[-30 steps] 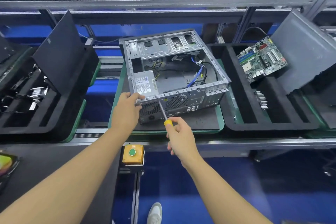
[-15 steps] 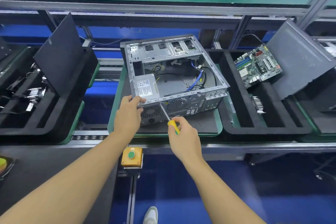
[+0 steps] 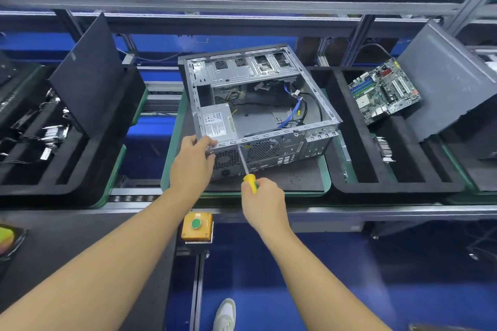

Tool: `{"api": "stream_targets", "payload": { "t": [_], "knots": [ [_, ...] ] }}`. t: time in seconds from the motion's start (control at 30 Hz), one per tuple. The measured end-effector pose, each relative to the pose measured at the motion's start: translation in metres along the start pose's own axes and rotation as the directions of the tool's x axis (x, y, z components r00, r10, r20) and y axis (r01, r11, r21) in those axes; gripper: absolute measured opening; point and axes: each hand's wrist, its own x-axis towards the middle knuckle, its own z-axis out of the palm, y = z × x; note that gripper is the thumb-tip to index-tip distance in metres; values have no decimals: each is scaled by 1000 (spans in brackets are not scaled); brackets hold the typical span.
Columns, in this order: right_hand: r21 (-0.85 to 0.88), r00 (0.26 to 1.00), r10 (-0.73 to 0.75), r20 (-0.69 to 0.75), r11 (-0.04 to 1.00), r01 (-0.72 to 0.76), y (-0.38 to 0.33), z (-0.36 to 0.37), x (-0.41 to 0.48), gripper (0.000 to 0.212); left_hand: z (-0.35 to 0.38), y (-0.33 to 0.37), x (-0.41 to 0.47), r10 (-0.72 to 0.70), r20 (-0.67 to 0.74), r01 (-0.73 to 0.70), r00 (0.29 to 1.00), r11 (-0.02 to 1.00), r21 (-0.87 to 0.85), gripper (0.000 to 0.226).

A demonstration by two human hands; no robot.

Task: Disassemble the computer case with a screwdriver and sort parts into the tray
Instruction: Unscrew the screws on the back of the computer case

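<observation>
Case (image 3: 258, 115): grey steel, side panel off, lying open side up; vented rear faces 6 o'clock. PSU (image 3: 217, 123) inside at 8, blue + black cables (image 3: 294, 111) at 3. L hand (image 3: 192, 166) grips its 7 o'clock corner. Screwdriver (image 3: 249, 181): yellow handle in R hand (image 3: 265, 201) at 6, shaft slanting toward 12, tip at rear's top edge. Tray (image 3: 398, 187): black foam, slotted, just beside case at 3.

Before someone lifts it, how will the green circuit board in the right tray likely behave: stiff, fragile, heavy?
Probably stiff: the circuit board lies tilted in the black foam tray without visible sagging. Likely fragile: many small parts stand up from its face. Probably light for its size, being thin and flat.
</observation>
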Motion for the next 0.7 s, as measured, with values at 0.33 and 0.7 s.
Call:
{"api": "stream_targets", "payload": {
  "t": [0.33, 0.7],
  "knots": [
    [582, 851, 177, 495, 660, -476, 1, -15, 12, 29, 5, 9, 32, 406, 162, -432, 899, 880, 195, 50],
    [717, 740, -32, 672, 278, -639, 23, -13, 7, 33, 14, -3, 27, 454, 75, -460, 888, 872, 165, 47]
  ]
}}
